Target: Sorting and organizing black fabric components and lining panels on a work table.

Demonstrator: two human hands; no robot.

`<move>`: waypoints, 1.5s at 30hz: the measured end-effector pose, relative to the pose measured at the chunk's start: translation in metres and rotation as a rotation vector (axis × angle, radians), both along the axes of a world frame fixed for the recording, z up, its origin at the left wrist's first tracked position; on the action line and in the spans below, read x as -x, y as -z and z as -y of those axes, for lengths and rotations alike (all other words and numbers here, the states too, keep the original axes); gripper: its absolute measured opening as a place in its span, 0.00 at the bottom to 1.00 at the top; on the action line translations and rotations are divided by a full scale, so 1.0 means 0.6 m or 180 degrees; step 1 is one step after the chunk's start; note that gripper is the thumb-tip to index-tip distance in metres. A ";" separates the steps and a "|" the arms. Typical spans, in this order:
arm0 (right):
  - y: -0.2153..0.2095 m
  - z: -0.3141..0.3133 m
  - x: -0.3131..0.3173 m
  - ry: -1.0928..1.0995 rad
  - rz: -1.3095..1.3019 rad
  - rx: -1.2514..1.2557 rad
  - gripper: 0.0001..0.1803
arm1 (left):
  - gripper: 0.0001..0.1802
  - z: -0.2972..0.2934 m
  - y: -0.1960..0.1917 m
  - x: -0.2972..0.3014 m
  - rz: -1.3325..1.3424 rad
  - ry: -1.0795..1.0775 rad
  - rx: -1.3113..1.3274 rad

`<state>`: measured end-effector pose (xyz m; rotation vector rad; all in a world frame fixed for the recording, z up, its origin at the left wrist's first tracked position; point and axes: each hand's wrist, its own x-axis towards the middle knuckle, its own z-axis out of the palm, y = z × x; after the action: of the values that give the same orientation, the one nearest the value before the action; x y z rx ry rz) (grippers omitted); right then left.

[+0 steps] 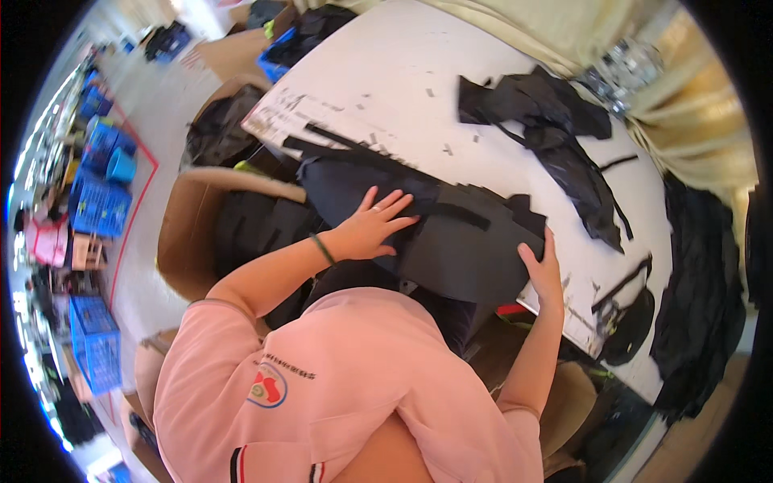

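A stack of black fabric pieces (471,253) lies at the near edge of the white table, partly overhanging it. My left hand (374,225) rests flat with its fingers spread on dark cloth (334,189) just left of the stack. At the stack's right edge is my right hand (543,270), its thumb on the near face and its fingers along the outer side, gripping the pieces. A black strap (455,212) crosses the top of the stack. More black straps (346,143) stretch along the table edge beyond my left hand.
Crumpled black fabric (555,121) lies across the far right of the white table (386,72). Open cardboard boxes (181,229) with black goods stand at my left. A dark cloth heap (696,290) hangs at the right edge. Blue crates (101,201) line the floor farther left.
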<state>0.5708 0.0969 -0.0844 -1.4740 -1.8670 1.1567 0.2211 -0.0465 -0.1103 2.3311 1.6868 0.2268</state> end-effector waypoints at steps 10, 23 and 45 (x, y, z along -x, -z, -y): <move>-0.004 0.005 -0.007 0.0670 -0.2165 0.1831 0.31 | 0.37 -0.009 0.039 0.008 0.1098 0.0136 -0.0440; -0.228 0.065 0.076 -0.0515 -0.0998 -0.0351 0.26 | 0.44 -0.097 0.007 0.092 0.0935 0.0171 -0.0144; -0.001 0.230 0.819 -0.3541 -0.0712 0.0200 0.31 | 0.19 0.573 0.243 0.401 0.2880 -0.2895 0.0261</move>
<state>0.0791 -0.0410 -0.0841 -0.1754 -2.5203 1.7287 -0.0195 -0.3904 -0.2563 0.9291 1.9559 1.1226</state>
